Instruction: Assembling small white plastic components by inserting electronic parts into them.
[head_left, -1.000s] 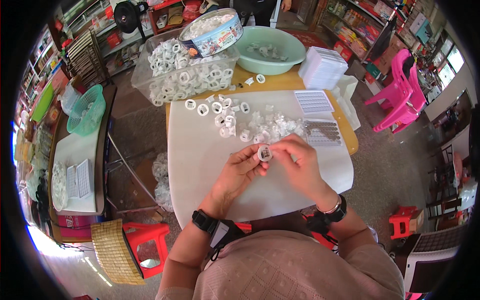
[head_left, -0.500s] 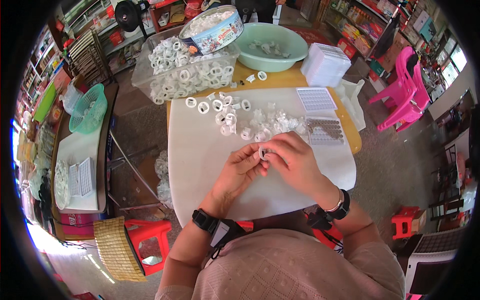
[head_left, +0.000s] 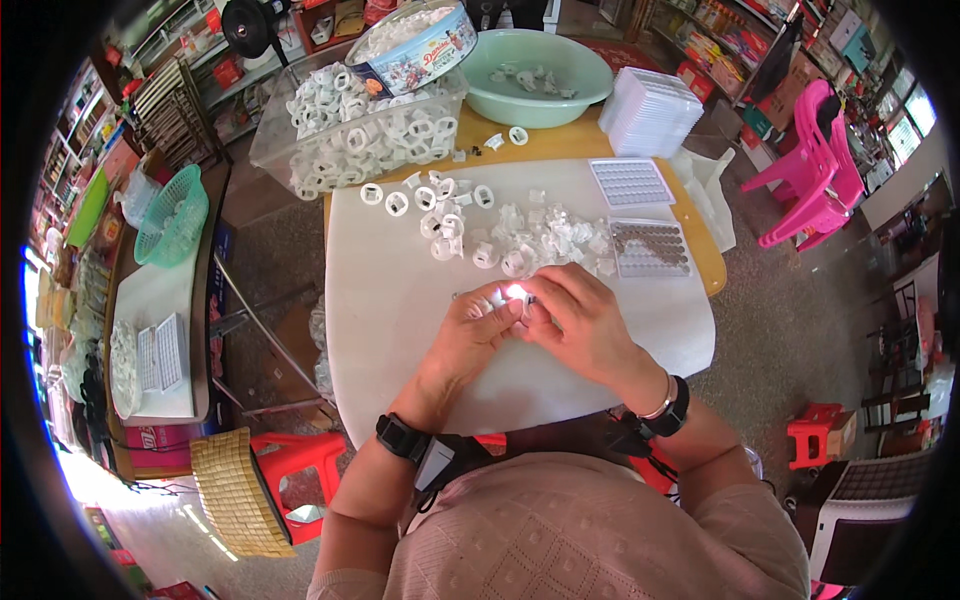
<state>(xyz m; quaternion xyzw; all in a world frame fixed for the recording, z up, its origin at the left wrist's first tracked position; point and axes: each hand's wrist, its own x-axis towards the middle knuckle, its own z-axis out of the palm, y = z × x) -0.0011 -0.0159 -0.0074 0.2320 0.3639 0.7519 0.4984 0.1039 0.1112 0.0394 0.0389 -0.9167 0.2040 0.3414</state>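
Note:
My left hand [head_left: 470, 332] and my right hand [head_left: 582, 322] meet over the near middle of the white board [head_left: 390, 300]. Between their fingertips they pinch a small white plastic ring-shaped part [head_left: 527, 304], largely covered by the fingers. A bright white light [head_left: 516, 291] glows at its upper edge. Just beyond my hands lie several loose white ring-shaped parts [head_left: 485, 256] with dark slots. To their right spreads a pile of translucent plastic pieces [head_left: 560, 232]. A shallow tray [head_left: 655, 270] beside the pile holds rows of small dark discs.
Behind the board stand a clear bin [head_left: 275, 150] full of white parts, a round tin [head_left: 425, 65] on top, a green basin [head_left: 540, 105] and stacked white trays [head_left: 650, 110]. Another pale tray [head_left: 630, 182] lies at the board's far right. A side table [head_left: 150, 300] stands left.
A bright light now shines from the ring-shaped part, where none glowed before. My fingers have shifted slightly around it. The whole view has moved a little.

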